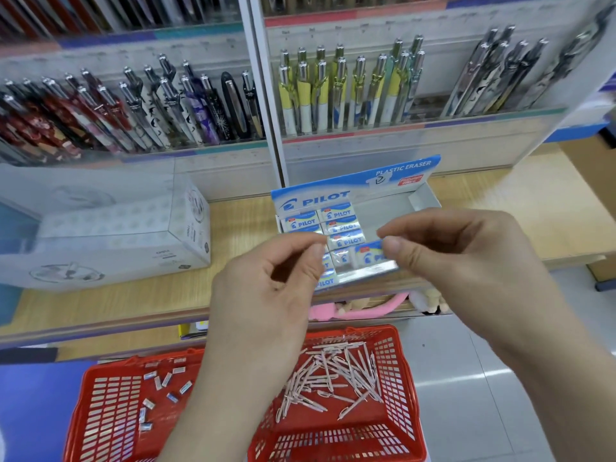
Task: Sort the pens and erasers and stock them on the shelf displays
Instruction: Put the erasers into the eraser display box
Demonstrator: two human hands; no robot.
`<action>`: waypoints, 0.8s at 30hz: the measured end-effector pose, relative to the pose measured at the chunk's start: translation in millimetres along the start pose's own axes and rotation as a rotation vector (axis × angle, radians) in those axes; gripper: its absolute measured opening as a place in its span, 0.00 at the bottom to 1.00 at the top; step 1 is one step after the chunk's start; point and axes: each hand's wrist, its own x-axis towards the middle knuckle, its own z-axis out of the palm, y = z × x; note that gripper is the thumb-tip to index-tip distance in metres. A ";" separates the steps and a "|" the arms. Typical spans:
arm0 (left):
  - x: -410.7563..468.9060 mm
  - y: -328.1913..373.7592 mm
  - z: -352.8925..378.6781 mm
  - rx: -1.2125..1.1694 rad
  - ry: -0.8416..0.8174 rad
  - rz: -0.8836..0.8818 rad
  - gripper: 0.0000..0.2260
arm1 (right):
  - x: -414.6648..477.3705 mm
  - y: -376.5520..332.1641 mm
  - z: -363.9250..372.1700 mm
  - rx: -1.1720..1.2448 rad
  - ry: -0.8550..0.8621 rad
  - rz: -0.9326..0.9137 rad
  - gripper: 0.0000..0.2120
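An open blue-and-white Pilot eraser display box [393, 198] stands on the wooden shelf, its left side filled with wrapped erasers [340, 226]. My right hand [460, 258] pinches one eraser [368, 258] at the box's front row. My left hand [266, 288] hovers at the front left corner, fingers curled round a few erasers [328, 278]. Below, a red basket [110, 415] holds several loose erasers [156, 383]. A second red basket [396, 388] holds a pile of pink pens [333, 378].
Pen displays [350, 91] fill the tiers behind the box. A white carton [116, 235] lies on the shelf [233, 228] to the left. Pink plush toys [366, 310] hang under the shelf edge. Grey floor [466, 395] lies to the right.
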 end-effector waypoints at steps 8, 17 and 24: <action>9.2 -35.2 2.1 0.353 0.052 -0.018 0.07 | 21.6 4.8 14.6 -0.725 -0.024 -0.019 0.05; 10.7 -35.9 1.4 0.346 0.068 -0.060 0.06 | 35.1 0.9 21.4 -0.948 -0.104 0.037 0.10; 13.0 -33.2 -0.8 0.254 0.047 -0.093 0.27 | 41.3 0.4 24.1 -0.823 -0.163 0.106 0.07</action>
